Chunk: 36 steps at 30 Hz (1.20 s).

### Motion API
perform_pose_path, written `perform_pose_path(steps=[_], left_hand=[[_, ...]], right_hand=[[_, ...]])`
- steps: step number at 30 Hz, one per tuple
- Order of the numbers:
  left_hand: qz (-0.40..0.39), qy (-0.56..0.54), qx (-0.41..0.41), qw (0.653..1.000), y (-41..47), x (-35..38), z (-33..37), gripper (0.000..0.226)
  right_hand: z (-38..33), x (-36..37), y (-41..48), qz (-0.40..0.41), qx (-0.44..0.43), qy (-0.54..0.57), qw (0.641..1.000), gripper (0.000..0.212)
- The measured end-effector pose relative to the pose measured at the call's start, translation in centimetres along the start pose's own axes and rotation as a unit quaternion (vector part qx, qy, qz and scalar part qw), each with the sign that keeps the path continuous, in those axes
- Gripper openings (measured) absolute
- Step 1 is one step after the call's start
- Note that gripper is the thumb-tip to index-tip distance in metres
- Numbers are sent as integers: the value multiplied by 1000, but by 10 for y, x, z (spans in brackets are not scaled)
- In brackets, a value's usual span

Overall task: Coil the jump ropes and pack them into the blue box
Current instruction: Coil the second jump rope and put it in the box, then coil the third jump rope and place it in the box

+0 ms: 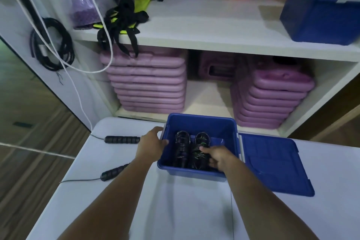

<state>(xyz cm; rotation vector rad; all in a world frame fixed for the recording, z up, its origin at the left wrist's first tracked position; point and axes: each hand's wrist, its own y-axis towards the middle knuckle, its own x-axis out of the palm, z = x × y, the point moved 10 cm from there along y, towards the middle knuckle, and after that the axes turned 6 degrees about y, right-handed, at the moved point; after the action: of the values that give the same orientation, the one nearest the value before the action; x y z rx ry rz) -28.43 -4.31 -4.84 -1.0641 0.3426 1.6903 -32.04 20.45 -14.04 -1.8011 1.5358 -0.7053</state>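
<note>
The left hand is gripping the blue box rim, steadying it, while the right hand inside is grasping a coiled jump rope, best pressed snug against the neighbouring coil before letting go.

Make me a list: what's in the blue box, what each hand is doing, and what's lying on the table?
box: open blue plastic box on white table
inside: two coiled black jump ropes, left coil, right coil
left hand: grips box's left rim
right hand: holds right coil
lid: blue plastic lid, right of box
uncoiled rope: black ribbed handles, far and near, left of box
</note>
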Motion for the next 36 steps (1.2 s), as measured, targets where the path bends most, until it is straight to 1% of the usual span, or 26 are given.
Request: perform_pose_path(steps=[3,4,6,7,9,12,14,18,20,22,23,25,27,29,31,33,36], left_hand=[[-8,-17,-5,1000,3,2,-5,45],[-10,-20,-5,1000,4,3,-6,45],[-11,-21,-3,1000,5,4,-6,44],[-10,-20,-1,1000,5,4,-6,43],[-9,-19,-2,1000,5,4,-7,44],[-14,-17,1,1000,6,6,-8,45],[-17,-22,-1,1000,6,6,-8,46],[-35,-38,-13,999,8,8,-15,52],[-49,-45,-18,998,5,8,-19,55],[-55,-33,-21,998,-1,3,-25,53],[-51,-21,-17,998,-4,-2,-28,53],[-37,9,-5,999,-9,-14,-35,48],[-31,29,3,999,-15,-25,-47,42],[-38,28,5,999,-22,-36,-64,37],[-56,28,0,998,-34,-45,-86,31],[-71,61,7,996,-46,-54,-109,22],[-103,105,40,988,-69,-60,-142,11]], right_hand=[[6,2,8,-2,16,-27,1000,34],[7,1,11,-5,19,-40,999,33],[6,2,12,-10,14,-63,998,23],[4,2,11,-9,6,-78,997,21],[-2,1,10,-5,-21,-115,993,23],[-8,0,10,2,-54,-161,985,29],[-10,0,11,10,-65,-178,982,36],[-21,-7,2,59,-92,-204,973,46],[-32,-11,-12,99,-124,-215,964,52],[-48,-10,-32,140,-174,-245,943,54],[-56,-6,-43,156,-210,-258,930,52],[-70,9,-68,173,-287,-260,905,39],[-77,30,-98,175,-353,-256,883,25],[-77,57,-126,165,-400,-272,859,12],[-67,87,-148,151,-432,-301,837,5],[-49,117,-160,127,-450,-323,823,7],[-8,155,-167,88,-435,-335,831,9]])
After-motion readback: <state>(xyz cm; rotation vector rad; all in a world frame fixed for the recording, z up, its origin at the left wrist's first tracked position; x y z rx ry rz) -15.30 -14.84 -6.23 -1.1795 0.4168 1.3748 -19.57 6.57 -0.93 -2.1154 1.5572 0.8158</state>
